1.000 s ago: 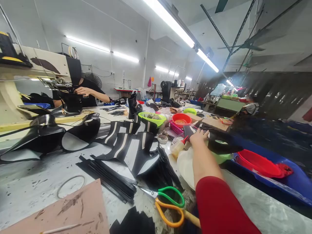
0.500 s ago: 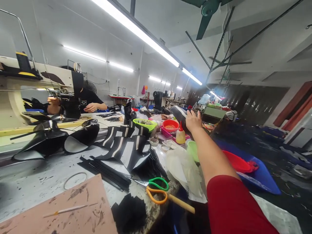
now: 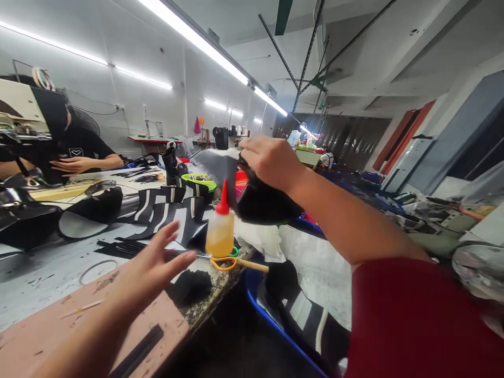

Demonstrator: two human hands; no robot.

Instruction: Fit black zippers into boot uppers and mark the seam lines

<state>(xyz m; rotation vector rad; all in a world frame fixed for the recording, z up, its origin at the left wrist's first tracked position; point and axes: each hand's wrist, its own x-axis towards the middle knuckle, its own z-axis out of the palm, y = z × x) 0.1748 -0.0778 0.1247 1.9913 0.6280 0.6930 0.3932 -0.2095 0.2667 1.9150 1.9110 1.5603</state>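
My right hand [image 3: 271, 160] is raised over the table's right edge, its fingers closed on a black leather boot piece [image 3: 270, 205] with a pale strip along its top. Below and left of that hand is an upright squeeze bottle [image 3: 219, 236] of yellow liquid with a red nozzle, overlapping the piece in view; I cannot tell whether it rests on the table. My left hand [image 3: 153, 262] is open, thumb and fingers apart, left of the bottle and not touching it. Behind the bottle lie scissors [image 3: 224, 263] with orange and green handles and a wooden stick [image 3: 254, 265].
Black pieces with white strips [image 3: 173, 212] lie across the table beside a green basket [image 3: 199, 181]. A pink board [image 3: 157, 336] covers the near side. A blue bin [image 3: 271, 328] holding similar pieces stands right of the edge. A co-worker [image 3: 84, 144] sits behind a sewing machine at left.
My view has turned right. My right hand has come nearer with the black leather boot piece. The bottle has moved closer, in front of the scissors. My left hand has entered from below, open.
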